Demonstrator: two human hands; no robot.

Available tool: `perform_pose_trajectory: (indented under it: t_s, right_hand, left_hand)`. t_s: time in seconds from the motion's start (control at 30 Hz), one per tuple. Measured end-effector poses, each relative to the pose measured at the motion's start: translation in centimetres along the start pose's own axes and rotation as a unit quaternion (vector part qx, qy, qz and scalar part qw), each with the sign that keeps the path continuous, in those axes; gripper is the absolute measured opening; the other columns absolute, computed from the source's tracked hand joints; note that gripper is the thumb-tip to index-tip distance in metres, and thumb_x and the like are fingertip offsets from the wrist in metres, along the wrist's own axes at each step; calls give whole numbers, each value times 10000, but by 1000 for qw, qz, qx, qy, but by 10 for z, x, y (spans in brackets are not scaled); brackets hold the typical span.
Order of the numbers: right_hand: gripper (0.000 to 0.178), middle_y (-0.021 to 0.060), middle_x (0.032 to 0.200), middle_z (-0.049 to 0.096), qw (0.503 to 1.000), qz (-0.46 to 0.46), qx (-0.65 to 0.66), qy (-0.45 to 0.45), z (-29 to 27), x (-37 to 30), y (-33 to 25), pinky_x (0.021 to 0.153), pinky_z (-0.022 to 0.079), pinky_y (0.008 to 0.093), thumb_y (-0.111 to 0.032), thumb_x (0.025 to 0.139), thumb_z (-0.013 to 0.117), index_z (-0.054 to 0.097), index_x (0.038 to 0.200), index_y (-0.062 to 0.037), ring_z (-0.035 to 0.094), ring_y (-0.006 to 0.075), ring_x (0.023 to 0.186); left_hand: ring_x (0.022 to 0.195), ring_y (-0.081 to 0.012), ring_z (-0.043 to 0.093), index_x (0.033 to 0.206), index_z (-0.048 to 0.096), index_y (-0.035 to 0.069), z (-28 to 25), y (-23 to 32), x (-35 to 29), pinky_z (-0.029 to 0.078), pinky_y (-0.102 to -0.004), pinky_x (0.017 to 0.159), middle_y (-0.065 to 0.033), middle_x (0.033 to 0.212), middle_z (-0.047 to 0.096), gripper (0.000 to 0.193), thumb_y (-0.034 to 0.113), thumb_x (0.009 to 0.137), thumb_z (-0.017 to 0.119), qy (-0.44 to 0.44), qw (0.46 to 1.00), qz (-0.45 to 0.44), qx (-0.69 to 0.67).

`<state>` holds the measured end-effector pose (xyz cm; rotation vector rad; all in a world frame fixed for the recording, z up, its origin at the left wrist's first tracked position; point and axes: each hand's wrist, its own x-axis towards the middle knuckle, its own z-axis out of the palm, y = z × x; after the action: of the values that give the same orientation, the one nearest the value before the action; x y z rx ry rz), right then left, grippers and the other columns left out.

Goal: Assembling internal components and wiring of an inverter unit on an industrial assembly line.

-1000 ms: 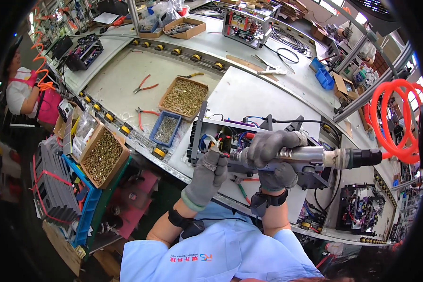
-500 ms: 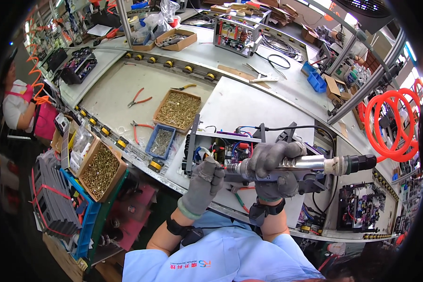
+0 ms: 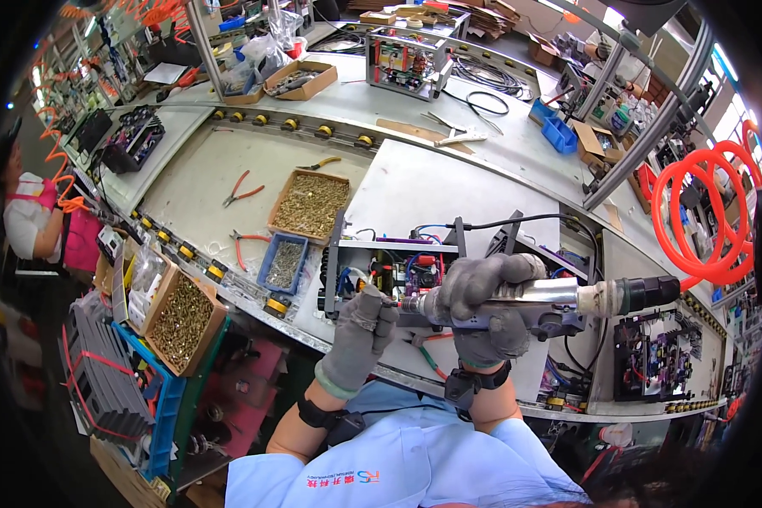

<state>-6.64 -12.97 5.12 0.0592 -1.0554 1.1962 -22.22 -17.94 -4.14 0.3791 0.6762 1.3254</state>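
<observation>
My right hand [image 3: 487, 292], in a grey work glove, is wrapped round a silver air screwdriver [image 3: 549, 296] held level, its bit pointing left. My left hand [image 3: 357, 343], gloved as well, is closed with thumb and fingers pinched at the bit's tip; whatever sits between the fingertips is too small to make out. Both hands are over the near side of an electronics unit [image 3: 425, 261] with a black frame, coloured wires and circuit parts. The hands and tool hide part of that near edge.
A cardboard box of brass-coloured screws [image 3: 311, 203] and a blue bin of small silver parts [image 3: 284, 262] stand left of the unit. Pliers [image 3: 247, 188] lie beyond them. A red coiled air hose [image 3: 703, 220] hangs at right. Another person [image 3: 38, 212] is at far left.
The whole scene has shifted slightly left in the view. My left hand remains pinched at the bit's tip, and my right keeps its hold on the air screwdriver.
</observation>
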Motion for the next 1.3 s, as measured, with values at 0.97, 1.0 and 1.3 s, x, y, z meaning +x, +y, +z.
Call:
perform_pose_trajectory:
  t_s: [0.97, 1.0, 1.3]
  right_hand:
    - [502, 80, 881, 629, 1000, 13, -18, 20, 6, -11, 6, 514, 510, 341, -217, 826, 723, 575, 1295, -115, 570, 178, 639]
    - [503, 80, 883, 626, 1000, 4, -18, -1, 5, -10, 7, 512, 509, 341, -213, 830, 718, 568, 1301, -118, 575, 177, 647]
    - [497, 57, 928, 603, 994, 68, 32, 81, 13, -15, 4, 563, 440, 329, -248, 824, 828, 560, 1239, -193, 534, 139, 657]
  left_hand:
    - [483, -50, 396, 940, 653, 136, 5, -4, 2, 274, -212, 428, 49, 669, 545, 283, 405, 996, 582, 23, 996, 67, 55]
    - [488, -38, 390, 940, 655, 114, 6, -4, 2, 268, -203, 429, 48, 662, 542, 288, 387, 997, 586, 7, 996, 81, 46]
    - [498, -36, 368, 1001, 652, 79, 0, -2, 2, 257, -197, 430, 61, 660, 494, 342, 412, 999, 574, -20, 997, 63, 45]
